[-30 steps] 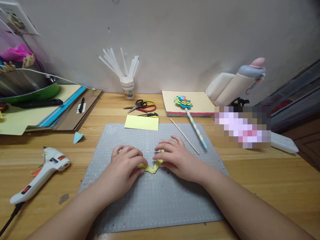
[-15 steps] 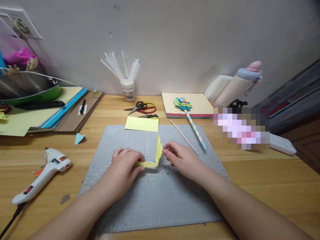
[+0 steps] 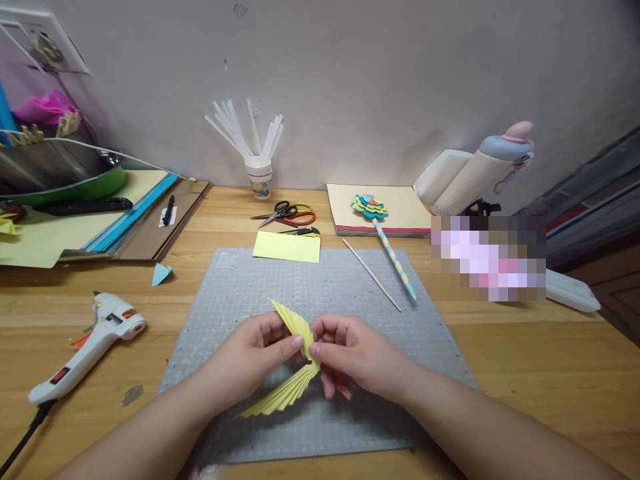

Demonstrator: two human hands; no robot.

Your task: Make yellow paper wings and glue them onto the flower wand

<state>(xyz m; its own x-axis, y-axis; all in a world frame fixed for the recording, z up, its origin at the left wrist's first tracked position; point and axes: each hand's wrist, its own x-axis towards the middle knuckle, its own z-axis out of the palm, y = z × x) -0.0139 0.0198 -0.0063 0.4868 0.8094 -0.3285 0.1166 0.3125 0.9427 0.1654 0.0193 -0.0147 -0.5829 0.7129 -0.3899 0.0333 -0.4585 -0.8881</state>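
Observation:
A yellow pleated paper (image 3: 287,390), bent at its middle into two fanned wings, is held over the grey cutting mat (image 3: 260,430). My left hand (image 3: 263,350) is closed on the upper wing, its thumb lying across the pleats. At the bend, my right hand (image 3: 345,350) pinches the paper between thumb and index finger, with its lower fingers loosely curled beneath. The other wing spreads down to the left, free of both hands. A flat yellow paper strip (image 3: 287,247) rests at the mat's far edge, and a thin wooden stick (image 3: 373,275) lies to its right.
On the left lies a white glue gun (image 3: 97,340) with a cord. Scissors (image 3: 283,213), a utility knife (image 3: 305,232) and a cup of white glue sticks (image 3: 259,180) stand or lie behind the mat. A paper flower on a striped stem (image 3: 395,260) leans on a pad (image 3: 413,203).
The pleated paper has been lifted nearer to me and turned, so its bend now points right. My right hand has moved down and taken hold of it; my left has shifted its grip.

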